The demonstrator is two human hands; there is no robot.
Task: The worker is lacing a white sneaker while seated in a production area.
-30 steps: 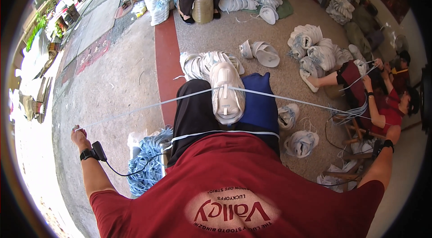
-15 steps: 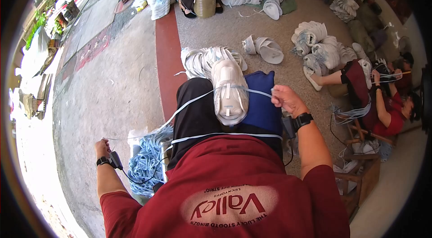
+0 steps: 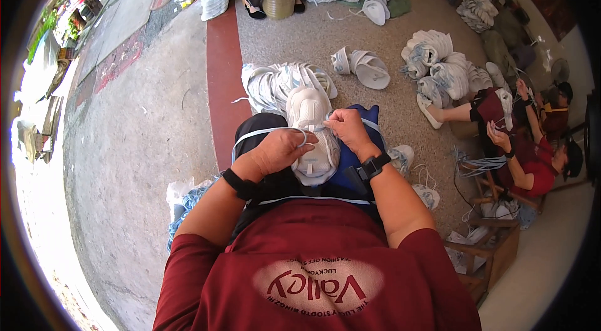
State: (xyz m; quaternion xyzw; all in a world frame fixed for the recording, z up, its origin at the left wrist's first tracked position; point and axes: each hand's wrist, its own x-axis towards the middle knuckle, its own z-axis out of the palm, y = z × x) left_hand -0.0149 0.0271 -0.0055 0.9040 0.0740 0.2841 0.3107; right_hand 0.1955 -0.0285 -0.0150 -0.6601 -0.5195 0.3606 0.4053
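A white and cream shoe upper lies on my lap, between my dark left trouser leg and a blue cloth over the right thigh. My left hand is closed on a pale blue shoelace, which curves out over the left knee and makes a small loop by the fingertips. Over the shoe's eyelet area my right hand pinches the lace too. Its other length bends along the blue cloth. The fingers partly cover the middle of the shoe and the eyelets.
Blue laces are heaped beside my left leg. A stack of white shoe uppers stands beyond my knees, a nested pair farther right. Co-workers sit at the right and far side. A wooden stool stands right.
Both hands have come inward from wide apart to meet over the shoe upper. The lace, stretched out before, now curves loosely around my left knee. White shoes show beside my right leg.
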